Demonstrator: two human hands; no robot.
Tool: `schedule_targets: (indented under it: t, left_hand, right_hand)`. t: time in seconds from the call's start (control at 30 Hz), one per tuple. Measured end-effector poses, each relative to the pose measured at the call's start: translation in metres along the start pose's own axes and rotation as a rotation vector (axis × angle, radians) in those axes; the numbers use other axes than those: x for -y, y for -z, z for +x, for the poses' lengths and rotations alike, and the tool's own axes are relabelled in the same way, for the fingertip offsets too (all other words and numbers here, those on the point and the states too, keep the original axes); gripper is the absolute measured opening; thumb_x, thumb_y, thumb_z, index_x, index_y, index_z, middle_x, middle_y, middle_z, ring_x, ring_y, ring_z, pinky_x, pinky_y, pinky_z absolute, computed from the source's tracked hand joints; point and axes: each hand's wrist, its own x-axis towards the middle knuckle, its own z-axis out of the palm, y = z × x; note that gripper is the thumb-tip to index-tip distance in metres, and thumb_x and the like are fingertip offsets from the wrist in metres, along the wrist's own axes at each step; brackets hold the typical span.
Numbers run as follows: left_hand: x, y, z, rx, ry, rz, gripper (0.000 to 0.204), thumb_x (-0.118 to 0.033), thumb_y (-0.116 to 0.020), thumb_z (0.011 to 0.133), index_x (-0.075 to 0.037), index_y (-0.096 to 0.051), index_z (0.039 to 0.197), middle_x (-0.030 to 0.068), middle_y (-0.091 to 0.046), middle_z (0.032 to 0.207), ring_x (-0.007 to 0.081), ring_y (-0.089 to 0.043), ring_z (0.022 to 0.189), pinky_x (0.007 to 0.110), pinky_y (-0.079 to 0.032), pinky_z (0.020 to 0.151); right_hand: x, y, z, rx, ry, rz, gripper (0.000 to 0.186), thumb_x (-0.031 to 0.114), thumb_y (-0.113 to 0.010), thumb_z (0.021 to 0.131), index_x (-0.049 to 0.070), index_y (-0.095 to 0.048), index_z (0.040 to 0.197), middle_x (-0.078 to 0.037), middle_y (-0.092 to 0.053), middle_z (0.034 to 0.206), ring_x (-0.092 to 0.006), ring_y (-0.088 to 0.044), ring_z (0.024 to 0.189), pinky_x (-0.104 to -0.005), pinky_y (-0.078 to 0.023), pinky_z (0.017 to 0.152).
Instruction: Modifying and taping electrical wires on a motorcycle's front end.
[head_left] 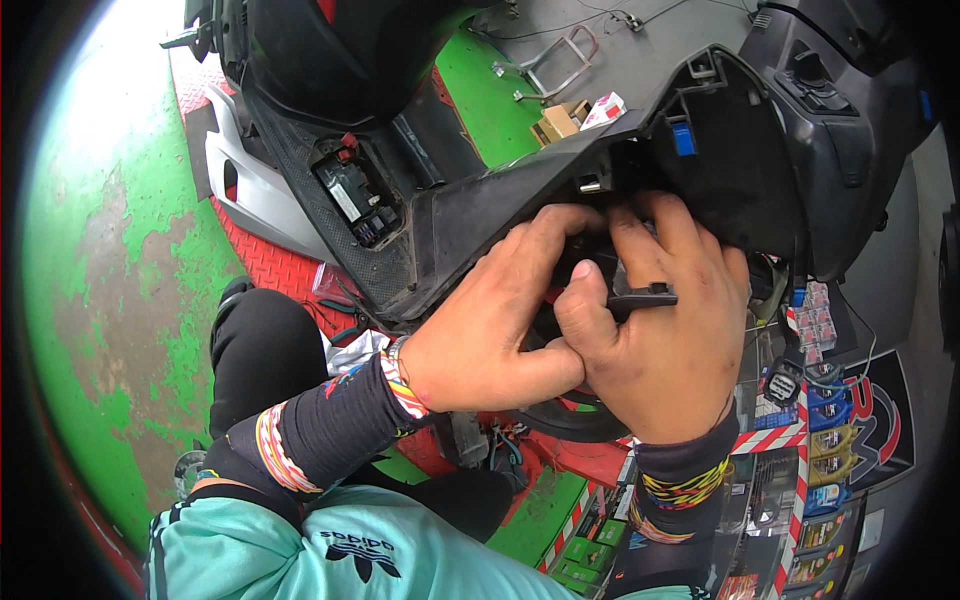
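Both my hands reach into an opening in the black plastic body panel (570, 165) of a scooter. My left hand (500, 320) bends its fingers over the edge of the opening, and the fingertips are hidden inside. Close beside it, my right hand (670, 310) is curled, with its fingertips down in the dark cavity. Its thumb points up near a thin black plastic tab (645, 298). The two thumbs nearly meet. What either hand grips is hidden. Above the right hand, a blue clip (684, 139) sits on the panel.
An uncovered battery compartment (355, 195) lies in the scooter's footboard. A silver-white fairing panel (265, 190) rests on the red lift platform (255, 245). Small boxes (565, 120) stand beyond. A display case with bottles (828, 450) is at right, near a hanging black connector (783, 383).
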Motion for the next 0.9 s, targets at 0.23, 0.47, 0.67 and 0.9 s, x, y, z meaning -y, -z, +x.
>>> schedule_targets:
  t: [0.23, 0.47, 0.67, 0.9]
  left_hand:
    - [-0.013, 0.006, 0.001, 0.098, 0.019, 0.218, 0.066, -0.017, -0.057, 0.085, 0.006, -0.038, 0.144, 0.0243, -0.05, 0.131, 0.0392, -0.054, 0.121, 0.04, -0.044, 0.104]
    - [-0.009, 0.001, 0.005, 0.084, -0.01, 0.264, 0.08, -0.023, -0.069, 0.073, 0.004, -0.04, 0.143, 0.0289, -0.054, 0.117, 0.0474, -0.056, 0.108, 0.051, -0.047, 0.095]
    - [-0.019, -0.011, -0.014, 0.063, -0.087, 0.41, 0.079, -0.025, -0.072, 0.076, 0.004, -0.041, 0.142, 0.0328, -0.044, 0.139, 0.0508, -0.045, 0.131, 0.051, -0.042, 0.109]
    - [-0.038, -0.005, -0.009, 0.118, -0.045, 0.405, 0.091, -0.027, -0.074, 0.075, 0.009, -0.034, 0.148, 0.0385, -0.032, 0.15, 0.053, -0.033, 0.144, 0.05, -0.035, 0.118]
  right_hand:
    - [-0.007, 0.0, -0.002, -0.03, 0.036, 0.046, 0.05, 0.038, -0.065, 0.083, -0.002, -0.07, 0.114, -0.017, -0.067, 0.119, -0.0344, -0.065, 0.102, -0.0456, -0.046, 0.086]
    - [-0.016, 0.001, -0.005, -0.103, 0.091, 0.086, 0.053, 0.04, -0.067, 0.084, -0.003, -0.069, 0.116, -0.017, -0.067, 0.122, -0.0336, -0.065, 0.102, -0.0448, -0.046, 0.086]
    - [-0.016, 0.001, -0.009, -0.135, 0.097, 0.083, 0.054, 0.041, -0.067, 0.083, -0.003, -0.07, 0.113, -0.018, -0.069, 0.12, -0.032, -0.066, 0.099, -0.0433, -0.046, 0.084]
    - [-0.019, -0.001, -0.012, -0.215, 0.116, 0.139, 0.052, 0.042, -0.068, 0.08, -0.002, -0.073, 0.109, -0.015, -0.071, 0.116, -0.0283, -0.066, 0.098, -0.0404, -0.046, 0.085]
